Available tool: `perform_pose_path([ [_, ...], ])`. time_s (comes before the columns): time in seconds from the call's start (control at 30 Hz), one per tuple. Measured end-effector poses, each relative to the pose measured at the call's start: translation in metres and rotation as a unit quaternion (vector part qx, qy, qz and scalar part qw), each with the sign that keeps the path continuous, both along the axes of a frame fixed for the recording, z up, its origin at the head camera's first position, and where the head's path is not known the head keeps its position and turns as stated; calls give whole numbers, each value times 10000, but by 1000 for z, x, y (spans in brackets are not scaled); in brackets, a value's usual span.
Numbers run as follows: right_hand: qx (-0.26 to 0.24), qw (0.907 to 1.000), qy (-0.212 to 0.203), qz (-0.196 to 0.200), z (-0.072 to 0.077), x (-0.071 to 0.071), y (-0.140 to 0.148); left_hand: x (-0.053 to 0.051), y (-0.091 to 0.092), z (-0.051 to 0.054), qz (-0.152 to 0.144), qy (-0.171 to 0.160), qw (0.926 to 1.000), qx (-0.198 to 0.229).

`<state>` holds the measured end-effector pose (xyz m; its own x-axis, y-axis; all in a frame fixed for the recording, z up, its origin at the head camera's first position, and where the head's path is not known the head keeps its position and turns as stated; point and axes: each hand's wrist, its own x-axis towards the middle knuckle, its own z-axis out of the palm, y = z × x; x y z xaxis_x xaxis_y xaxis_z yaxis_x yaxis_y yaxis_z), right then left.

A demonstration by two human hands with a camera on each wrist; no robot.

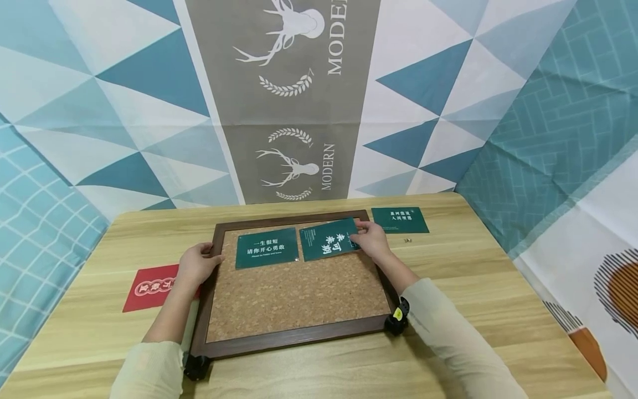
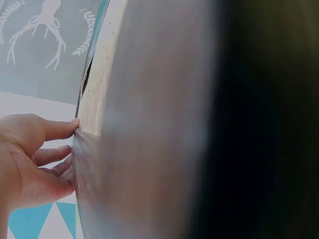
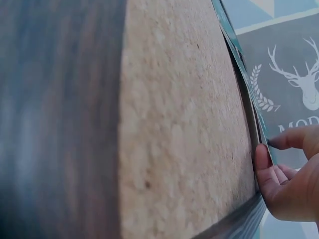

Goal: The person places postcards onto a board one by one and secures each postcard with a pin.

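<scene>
A framed cork board (image 1: pixel 299 299) with a dark brown wooden frame lies on the table. My left hand (image 1: pixel 198 263) grips the frame's left side; in the left wrist view the thumb (image 2: pixel 62 129) lies over the edge and the other fingers are against the outer side. At the board's upper right, my right hand (image 1: pixel 372 239) pinches the right end of a green card (image 1: pixel 326 239) printed with white characters. That card tilts slightly over the cork, thumb and fingers around its edge in the right wrist view. Left of it, another green card (image 1: pixel 266 247) lies on the cork.
A third green card (image 1: pixel 400 220) lies on the table beyond the board's upper right corner, with small metallic pieces (image 1: pixel 407 240) below it. A red card (image 1: pixel 149 288) sits left of the board, partly behind the left forearm. A patterned cloth backdrop (image 1: pixel 294 111) hangs behind.
</scene>
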<state>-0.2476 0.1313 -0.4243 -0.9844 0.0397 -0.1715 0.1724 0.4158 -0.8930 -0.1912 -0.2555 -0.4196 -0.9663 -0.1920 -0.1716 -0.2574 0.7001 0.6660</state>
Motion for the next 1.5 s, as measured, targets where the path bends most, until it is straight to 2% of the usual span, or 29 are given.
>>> perform_pose_path([
  [0.23, 528, 9985, 41, 129, 4, 0, -1, 0, -3, -2, 21, -16, 10000, 43],
  [0.57, 872, 9955, 237, 274, 2, 0, -1, -1, -1, 0, -12, 11, 10000, -5],
  [1.5, 1776, 9829, 174, 454, 10, -1, -3, 1, -1, 3, -44, -3, 10000, 0],
])
